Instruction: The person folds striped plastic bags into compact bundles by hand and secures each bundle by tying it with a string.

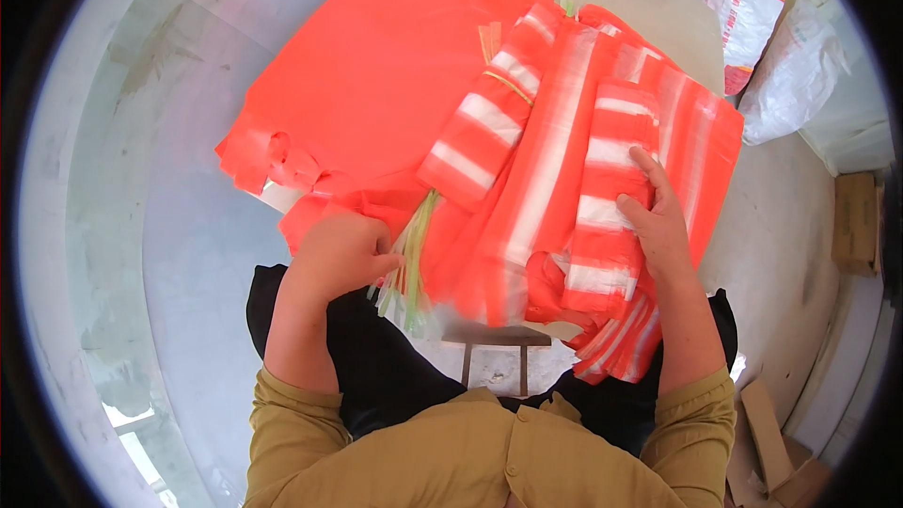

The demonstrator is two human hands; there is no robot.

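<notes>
Striped bags (564, 160), red-and-white stack, lying across table (658, 19), near end overhanging lap, blurring there. Plain red sheet (376, 66) hiding tabletop at left. Right hand (654, 216) pressing flat, fingers spread, on folded striped bundle (602, 226). Left hand (343, 254) closing on greenish plastic strips (409, 263); fingertips hidden.
</notes>
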